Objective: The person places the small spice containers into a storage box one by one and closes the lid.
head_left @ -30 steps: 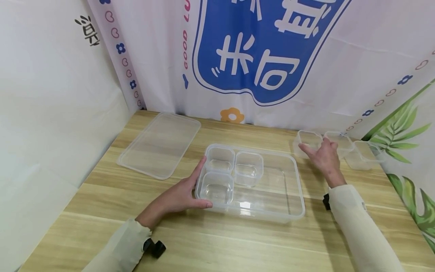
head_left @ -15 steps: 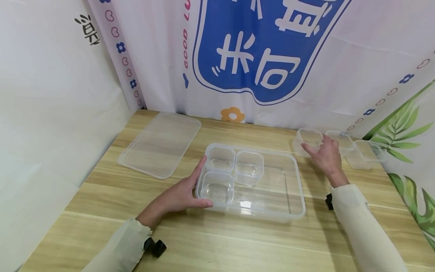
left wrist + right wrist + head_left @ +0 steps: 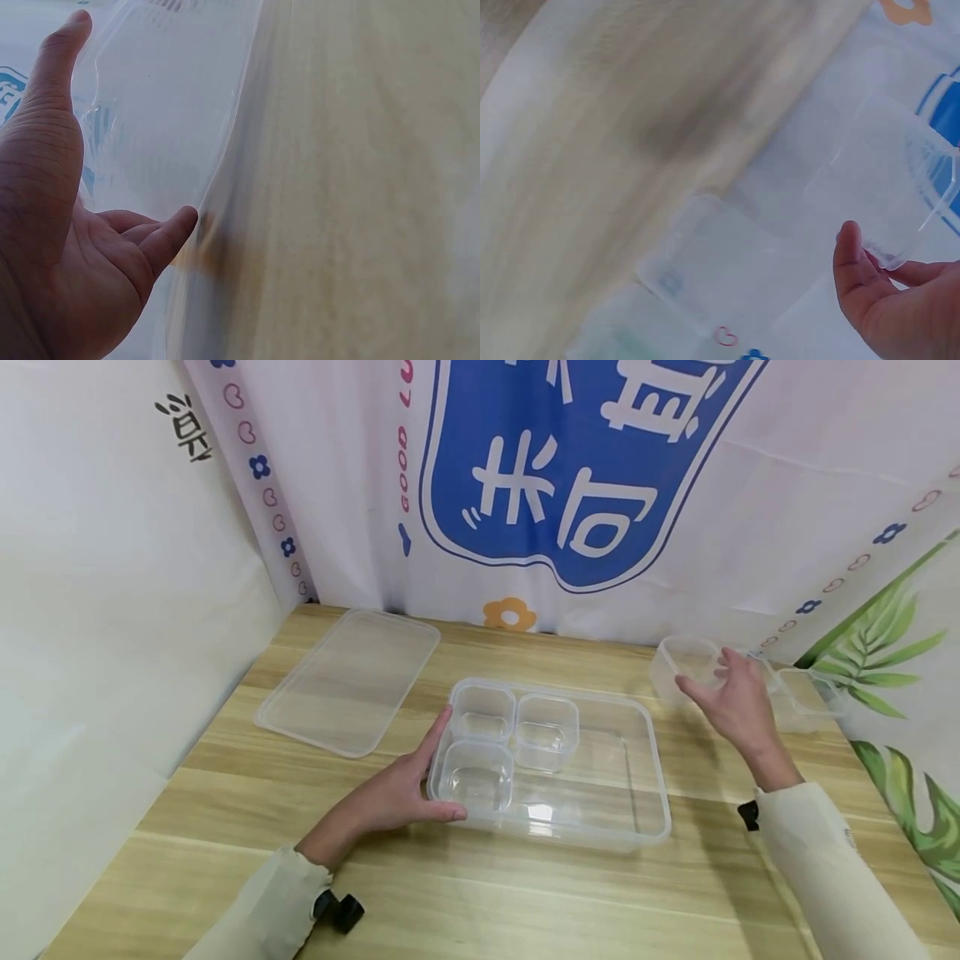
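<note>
A: Layout, big to small?
B: Wooden table [image 3: 450, 893] is spread under everything. Large clear box [image 3: 588, 785] is set mid-table, long side near. Flat clear lid [image 3: 348, 685] is laid to its left, apart.
A: Arms?
B: Left sleeve [image 3: 258, 906] is angled inward to the box. Right sleeve [image 3: 840, 868] is stretched toward the far right.
A: Left grip?
B: Left hand [image 3: 393, 789] is spread wide at the box's left end: thumb is put to the near rim, index finger along the left edge. Box is touched, not clasped.
A: Right?
B: Right hand [image 3: 738, 702] is angled in from the right. Held cup [image 3: 678, 672] is pinched between thumb and fingers, at the far right. Clearance underneath can't be told.
A: Other cups?
B: Two outer cups [image 3: 806, 693] are lined up to its right, one partly hidden by the hand. Three inner cups [image 3: 480, 714] are seated in the box's left part.
</note>
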A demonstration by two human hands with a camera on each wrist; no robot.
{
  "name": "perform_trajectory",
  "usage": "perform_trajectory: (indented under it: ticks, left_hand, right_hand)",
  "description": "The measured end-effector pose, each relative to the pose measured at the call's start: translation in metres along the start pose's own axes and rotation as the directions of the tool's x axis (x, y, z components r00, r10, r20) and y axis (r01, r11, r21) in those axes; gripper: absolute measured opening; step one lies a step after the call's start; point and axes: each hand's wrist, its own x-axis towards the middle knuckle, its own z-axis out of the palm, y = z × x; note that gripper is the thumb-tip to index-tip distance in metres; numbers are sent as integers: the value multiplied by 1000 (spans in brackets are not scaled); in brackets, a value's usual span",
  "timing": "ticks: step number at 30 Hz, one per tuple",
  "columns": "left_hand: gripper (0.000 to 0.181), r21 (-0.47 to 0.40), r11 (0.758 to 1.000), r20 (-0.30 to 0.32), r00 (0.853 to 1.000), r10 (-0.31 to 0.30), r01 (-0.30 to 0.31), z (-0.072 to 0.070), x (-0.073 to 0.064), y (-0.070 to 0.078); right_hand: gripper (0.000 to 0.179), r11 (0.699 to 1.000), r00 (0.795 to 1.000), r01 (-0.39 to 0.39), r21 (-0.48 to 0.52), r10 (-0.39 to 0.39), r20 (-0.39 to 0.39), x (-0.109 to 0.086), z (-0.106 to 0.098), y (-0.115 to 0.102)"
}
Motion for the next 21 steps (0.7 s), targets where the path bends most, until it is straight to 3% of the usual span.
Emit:
perform_trajectory:
  ticks: [10, 21]
  left_hand:
    - [137, 16, 1000, -4, 1000, 6, -6, 0, -1, 0]
    - [134, 9, 1000, 20, 1000, 20, -21, -2, 0, 3]
  right_hand:
    - [93, 991, 991, 136, -8, -136, 13, -20, -15, -29]
    - [85, 951, 948, 299, 82, -306, 91, -54, -20, -64]
